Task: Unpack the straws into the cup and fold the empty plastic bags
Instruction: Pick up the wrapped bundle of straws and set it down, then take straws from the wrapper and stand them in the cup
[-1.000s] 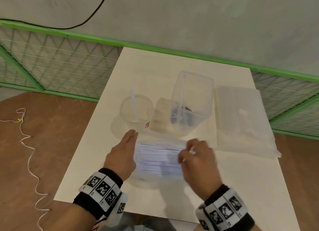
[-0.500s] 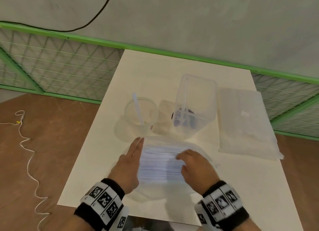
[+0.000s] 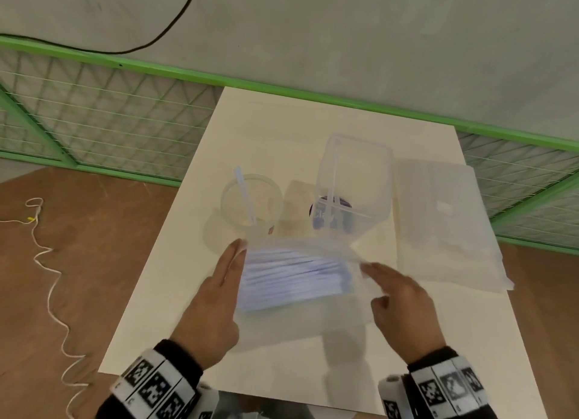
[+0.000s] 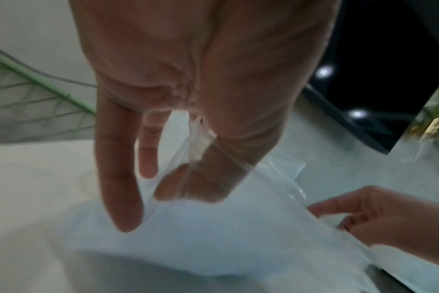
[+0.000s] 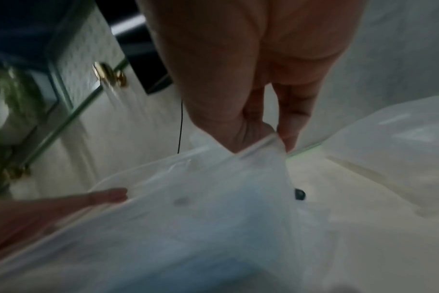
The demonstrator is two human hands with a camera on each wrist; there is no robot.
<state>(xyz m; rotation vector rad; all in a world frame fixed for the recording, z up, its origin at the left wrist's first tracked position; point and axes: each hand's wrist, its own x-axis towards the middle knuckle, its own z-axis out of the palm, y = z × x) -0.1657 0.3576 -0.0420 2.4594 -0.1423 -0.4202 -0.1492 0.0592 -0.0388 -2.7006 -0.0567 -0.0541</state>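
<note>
While your left hand point(image 3: 216, 296) and right hand point(image 3: 404, 302) each pinch the bag point(image 3: 297, 280) | straws point(image 3: 291, 273) lie crosswise between your fingers | cup point(image 3: 250, 200) just beyond left fingertips, nearer them.

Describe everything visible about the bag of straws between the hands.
The bag of straws is thin, clear, crinkled plastic packed with pale bluish-white straws lying side by side, crosswise to the person. It sits at the near middle of the table, just in front of the round cup. The left hand pinches its left edge; the right hand pinches its right edge, film pulled taut.
</note>
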